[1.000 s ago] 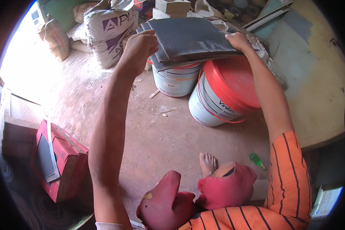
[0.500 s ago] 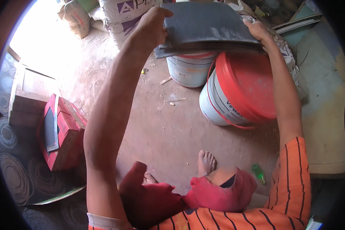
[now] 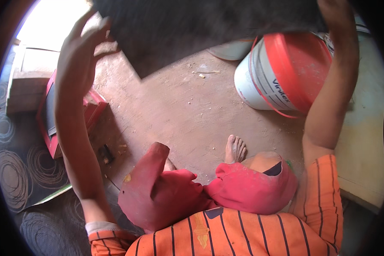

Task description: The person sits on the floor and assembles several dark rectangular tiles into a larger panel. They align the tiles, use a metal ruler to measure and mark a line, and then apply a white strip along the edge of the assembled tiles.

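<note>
1. We had our left hand (image 3: pixel 82 49) unclenched, fingers parted, at the left edge of the dark sheet (image 3: pixel 217 30).
2. Our right hand (image 3: pixel 338 15) was at its right side; we couldn't tell its grip.
3. The sheet tilted above the floor (image 3: pixel 175 111).

The floor (image 3: pixel 179 111) is reddish brown and dusty, strewn with pale crumbs. A white bucket (image 3: pixel 262 79) with a red lid (image 3: pixel 296 64) stands on it at the right, and just behind, the lower part of a second bucket (image 3: pixel 230 50) shows. A small pale scrap (image 3: pixel 201 76) lies mid-floor, a small dark object (image 3: pixel 106 154) at the left, and a bare foot (image 3: pixel 235 149) rests nearer.
</note>
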